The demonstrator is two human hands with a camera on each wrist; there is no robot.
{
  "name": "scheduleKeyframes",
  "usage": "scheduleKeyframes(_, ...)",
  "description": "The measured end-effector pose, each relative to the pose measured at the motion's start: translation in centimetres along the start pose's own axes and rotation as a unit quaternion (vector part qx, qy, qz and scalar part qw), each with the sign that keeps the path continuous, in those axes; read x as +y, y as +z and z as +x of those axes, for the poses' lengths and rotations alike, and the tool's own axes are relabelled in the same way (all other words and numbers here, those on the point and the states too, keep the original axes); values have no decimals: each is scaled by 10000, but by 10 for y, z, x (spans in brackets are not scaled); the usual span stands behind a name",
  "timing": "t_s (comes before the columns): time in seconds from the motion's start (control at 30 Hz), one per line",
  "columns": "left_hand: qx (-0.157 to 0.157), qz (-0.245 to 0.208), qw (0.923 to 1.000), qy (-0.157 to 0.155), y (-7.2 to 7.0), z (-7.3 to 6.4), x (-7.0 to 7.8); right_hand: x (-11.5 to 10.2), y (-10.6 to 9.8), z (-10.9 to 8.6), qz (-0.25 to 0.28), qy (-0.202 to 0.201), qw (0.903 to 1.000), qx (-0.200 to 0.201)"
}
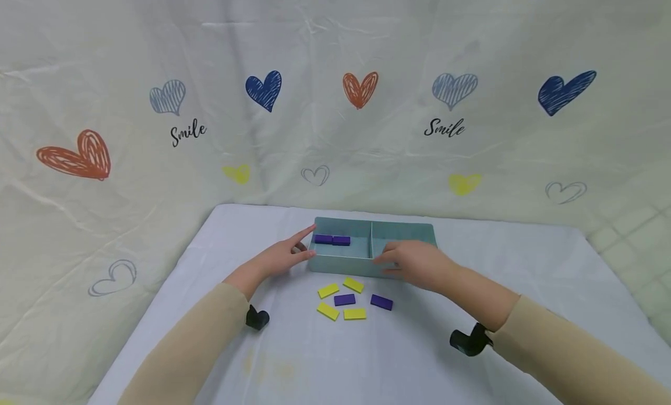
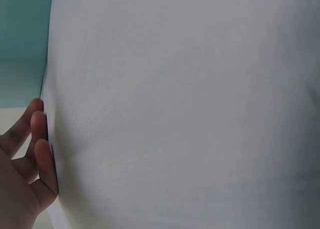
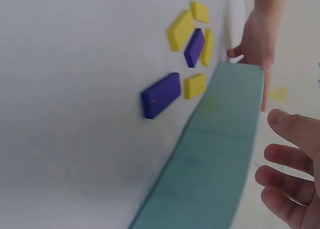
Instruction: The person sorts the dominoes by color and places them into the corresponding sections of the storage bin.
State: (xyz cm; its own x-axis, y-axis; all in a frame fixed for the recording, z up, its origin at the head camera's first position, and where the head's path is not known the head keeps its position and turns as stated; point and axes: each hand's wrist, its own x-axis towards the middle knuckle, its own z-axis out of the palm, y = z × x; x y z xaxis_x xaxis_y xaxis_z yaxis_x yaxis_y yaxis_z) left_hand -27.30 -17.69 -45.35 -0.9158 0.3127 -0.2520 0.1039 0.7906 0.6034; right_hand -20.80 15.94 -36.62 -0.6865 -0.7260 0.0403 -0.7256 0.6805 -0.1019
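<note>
A teal two-compartment box (image 1: 346, 263) stands on the white table, with two purple blocks (image 1: 332, 239) in its left compartment. My left hand (image 1: 306, 246) touches the box's left end, fingers straight and thumb at the front corner; in the right wrist view the left hand (image 3: 255, 36) sits at the end of the box (image 3: 215, 154). Over the front wall of the right compartment hovers my right hand (image 1: 388, 260), its fingers (image 3: 282, 154) loosely bent and holding nothing. Several yellow blocks (image 1: 328, 290) and two purple blocks (image 1: 381, 302) lie loose in front of the box.
The table's white cloth (image 1: 524, 265) reaches a heart-printed backdrop (image 1: 335, 102) behind the box. The table edges slope down at left and right. In the left wrist view only the cloth (image 2: 175, 114), a teal strip of the box (image 2: 22, 39) and my fingers (image 2: 37, 149) show.
</note>
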Motion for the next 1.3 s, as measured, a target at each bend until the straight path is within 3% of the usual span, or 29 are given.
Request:
scheduleKeyframes(0.27,4,-8,10000,-23,0,0,-1,-4,17,-17,332,-123,9993,-152)
scheduleKeyframes(0.5,-4,-24,10000,-53,0,-1,-1,-8,32,-16,636,308,9957,-592)
scheduleKeyframes(0.73,-12,-31,10000,-68,1,0,-2,-7,55,-12,480,587,9924,-969)
scheduleKeyframes(1.0,8,-23,10000,-28,3,2,-2,-9,64,-14,393,553,9927,-993)
scheduleKeyframes(1.3,76,9,9999,-74,1,-2,3,-8,62,-17,438,348,9956,-748)
